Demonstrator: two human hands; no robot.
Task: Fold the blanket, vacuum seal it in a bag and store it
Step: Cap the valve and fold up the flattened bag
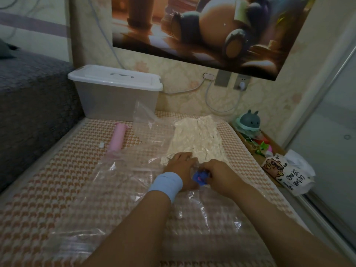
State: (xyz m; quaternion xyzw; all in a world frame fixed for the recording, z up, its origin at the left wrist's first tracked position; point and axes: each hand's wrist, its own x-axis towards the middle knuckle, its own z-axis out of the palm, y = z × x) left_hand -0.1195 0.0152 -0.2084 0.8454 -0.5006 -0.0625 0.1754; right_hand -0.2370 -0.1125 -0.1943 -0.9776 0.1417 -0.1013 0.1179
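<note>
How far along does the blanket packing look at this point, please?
Done: the blanket is folded and inside the clear bag, which looks shrunk tight around it; the pink pump lies aside. In hand: the right hand pinches the blue valve cap while the left hand rests on the bag. Left: putting it in the lidded storage box.

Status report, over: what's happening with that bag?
Left hand presses bag. Right hand pinches valve. Blanket inside; pump lies aside.
</note>
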